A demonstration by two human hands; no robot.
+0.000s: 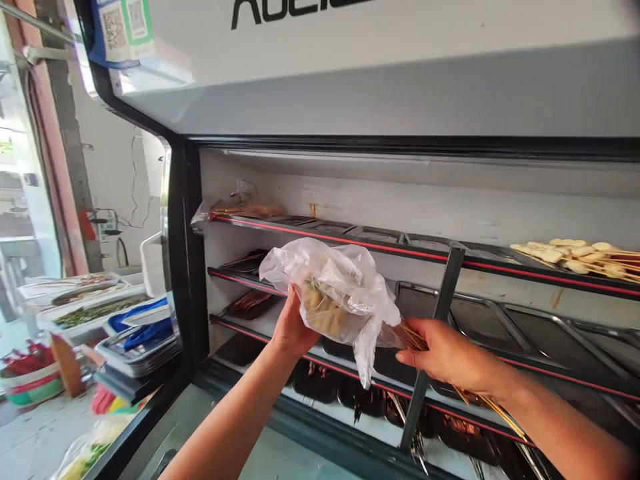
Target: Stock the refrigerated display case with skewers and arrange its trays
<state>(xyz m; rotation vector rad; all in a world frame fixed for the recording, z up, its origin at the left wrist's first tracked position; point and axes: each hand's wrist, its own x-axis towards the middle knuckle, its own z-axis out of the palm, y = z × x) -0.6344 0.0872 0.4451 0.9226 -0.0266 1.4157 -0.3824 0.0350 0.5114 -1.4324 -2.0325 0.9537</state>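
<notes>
A translucent white plastic bag [360,273] is held up in front of the open display fridge. Pale yellow food pieces [323,310] show through it, their exact kind unclear. My left hand [295,327] supports the bag from below left, its fingers closed around it and mostly hidden behind. Bundled wooden skewer sticks [414,335] poke out of the bag's right end, and my right hand [445,350] is shut on them. The bag's loose corner hangs down between the two hands.
Fridge shelves [330,235] with red-striped edges run behind my hands, and a dark post [447,287] stands near my right hand. Pale skewers [575,253] lie on the top shelf at right. A wrapped bundle [250,203] sits at left. Food trays [100,310] stand outside on the left.
</notes>
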